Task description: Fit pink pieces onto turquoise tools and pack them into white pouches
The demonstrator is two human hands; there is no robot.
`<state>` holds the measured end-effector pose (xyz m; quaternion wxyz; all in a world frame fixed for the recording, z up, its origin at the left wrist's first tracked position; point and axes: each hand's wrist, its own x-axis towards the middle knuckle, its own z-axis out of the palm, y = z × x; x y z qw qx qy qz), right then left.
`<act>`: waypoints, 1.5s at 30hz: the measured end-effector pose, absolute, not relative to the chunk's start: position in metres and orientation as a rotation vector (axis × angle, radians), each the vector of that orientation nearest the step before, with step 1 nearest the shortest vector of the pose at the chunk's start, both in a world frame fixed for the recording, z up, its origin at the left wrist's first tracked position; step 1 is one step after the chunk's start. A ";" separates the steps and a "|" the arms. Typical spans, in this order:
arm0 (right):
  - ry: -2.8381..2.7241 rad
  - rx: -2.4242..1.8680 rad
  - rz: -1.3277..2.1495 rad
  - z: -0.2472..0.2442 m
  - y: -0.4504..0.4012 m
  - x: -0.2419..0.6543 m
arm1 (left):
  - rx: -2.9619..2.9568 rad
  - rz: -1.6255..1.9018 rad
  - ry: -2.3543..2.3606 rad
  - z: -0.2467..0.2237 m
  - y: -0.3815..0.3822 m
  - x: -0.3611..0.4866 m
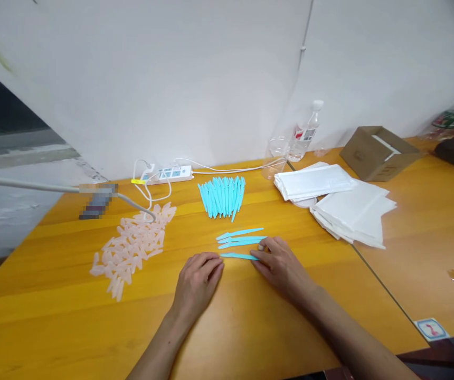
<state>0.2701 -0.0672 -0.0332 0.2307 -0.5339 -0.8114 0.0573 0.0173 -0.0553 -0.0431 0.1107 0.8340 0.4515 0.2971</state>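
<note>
My right hand (278, 264) pinches the right end of a slim blue eyebrow razor (235, 256) between thumb and index finger, low over the table. My left hand (198, 272) rests on the wood with bent fingers, its thumb apart from them, fingertips at the razor's left end; nothing shows in its grasp. Just beyond, several more blue razors (239, 233) lie sideways in a small group, with right-hand fingers near their right ends. Farther back is a dense pile of blue razors (222, 197). Pale pink translucent caps (132, 248) lie spread out on the left.
White folded sheets or bags (353, 208) lie at the right. Behind them stand a cardboard box (379, 153), a bottle (305, 132) and a clear plastic container (274, 158). A power strip (169, 174) with white cables sits by the wall. A seam crosses the wooden table (227, 338).
</note>
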 end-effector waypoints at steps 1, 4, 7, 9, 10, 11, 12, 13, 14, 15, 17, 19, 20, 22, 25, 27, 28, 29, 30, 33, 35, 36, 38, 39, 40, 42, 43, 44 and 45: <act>-2.235 -1.458 0.163 -0.033 -0.065 0.270 | 2.447 0.874 1.340 -0.043 -0.055 0.018; -2.261 -1.448 0.190 -0.031 -0.056 0.270 | 2.445 0.866 1.369 -0.041 -0.052 0.022; -2.266 -1.406 0.269 -0.029 -0.050 0.272 | 2.470 0.838 1.353 -0.040 -0.050 0.025; -2.249 -1.370 0.331 -0.029 -0.048 0.274 | 2.475 0.834 1.355 -0.040 -0.049 0.025; -2.238 -1.362 0.354 -0.029 -0.047 0.274 | 2.473 0.836 1.359 -0.041 -0.049 0.025; -2.227 -1.364 0.368 -0.030 -0.046 0.274 | 2.470 0.839 1.363 -0.041 -0.048 0.025; -2.219 -1.371 0.376 -0.031 -0.046 0.274 | 2.466 0.844 1.365 -0.041 -0.047 0.026; -2.214 -1.378 0.381 -0.031 -0.046 0.274 | 2.462 0.850 1.365 -0.042 -0.047 0.026; -2.209 -1.385 0.386 -0.032 -0.046 0.274 | 2.456 0.858 1.363 -0.042 -0.046 0.027; -2.201 -1.391 0.391 -0.032 -0.045 0.274 | 2.448 0.867 1.360 -0.042 -0.045 0.028; -2.179 -1.400 0.414 -0.030 -0.044 0.276 | 2.419 0.887 1.344 -0.039 -0.043 0.028; -2.149 -1.415 0.463 -0.025 -0.041 0.280 | 2.373 0.935 1.330 -0.035 -0.043 0.025; -2.123 -1.438 0.489 -0.022 -0.036 0.281 | 2.342 0.965 1.332 -0.031 -0.044 0.021; -2.030 -1.547 0.496 -0.015 -0.022 0.283 | 2.271 1.028 1.380 -0.023 -0.047 0.006; -1.835 -1.829 0.432 -0.006 0.015 0.276 | 2.171 1.034 1.603 -0.010 -0.055 -0.033; -1.757 -1.987 0.486 -0.004 0.043 0.267 | 2.136 0.952 1.842 -0.003 -0.063 -0.067; -1.725 -2.049 0.523 -0.004 0.056 0.261 | 2.113 0.886 1.969 -0.001 -0.068 -0.084; -1.716 -2.074 0.558 -0.004 0.066 0.256 | 2.071 0.789 2.104 0.000 -0.072 -0.100; -1.711 -2.086 0.594 -0.005 0.075 0.252 | 2.002 0.647 2.223 0.001 -0.077 -0.114; -1.684 -2.068 0.707 -0.010 0.089 0.245 | 1.754 0.275 2.412 -0.002 -0.088 -0.143; -1.633 -2.041 0.820 -0.014 0.091 0.246 | 1.671 0.197 2.418 -0.006 -0.092 -0.152; -1.601 -2.022 0.884 -0.015 0.090 0.248 | 1.659 0.206 2.406 -0.009 -0.093 -0.154; -1.523 -1.971 0.996 -0.016 0.088 0.253 | 1.670 0.268 2.370 -0.014 -0.094 -0.156; -1.480 -1.940 1.031 -0.015 0.086 0.255 | 1.681 0.302 2.352 -0.015 -0.095 -0.157; -1.438 -1.906 1.053 -0.014 0.084 0.258 | 1.689 0.334 2.339 -0.016 -0.095 -0.157; -1.371 -1.837 1.069 -0.008 0.075 0.266 | 1.687 0.397 2.349 -0.016 -0.096 -0.159; -1.342 -1.792 1.079 -0.005 0.069 0.271 | 1.675 0.416 2.371 -0.015 -0.098 -0.160; -1.314 -1.739 1.097 -0.001 0.062 0.276 | 1.660 0.421 2.398 -0.014 -0.099 -0.162; -1.285 -1.676 1.124 0.002 0.054 0.281 | 1.647 0.411 2.423 -0.014 -0.101 -0.163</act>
